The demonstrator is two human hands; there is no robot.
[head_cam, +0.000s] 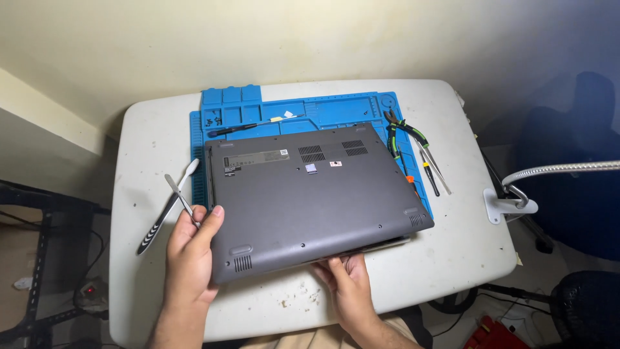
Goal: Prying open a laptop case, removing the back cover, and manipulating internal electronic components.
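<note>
Laptop [310, 200], grey and upside down, fills the middle of the frame, lying on a blue repair mat [258, 106] that covers the far half of a white table [452, 258]. The left hand [190, 249] clasps the laptop's lower-left corner, thumb up along the side edge. It also pinches a pair of metal tweezers [181, 197] between its fingers. The right hand [349, 284] grips the near edge at lower centre, fingers tucked under the bottom cover, where a thin gap shows towards the right.

In my judgement the cover is being eased off. To do that well, the lift should stay low and even, working along the seam rather than bending from one point. The left hand should hold the body flat on the mat. The tweezers are best set down first, since their tips sit close to the casing.

A black-and-white pry tool [165, 210] lies left of the laptop. A screwdriver [242, 127] rests on the mat at upper centre. Green-handled pliers [402, 132] and more slim tools [431, 171] lie to the right.
</note>
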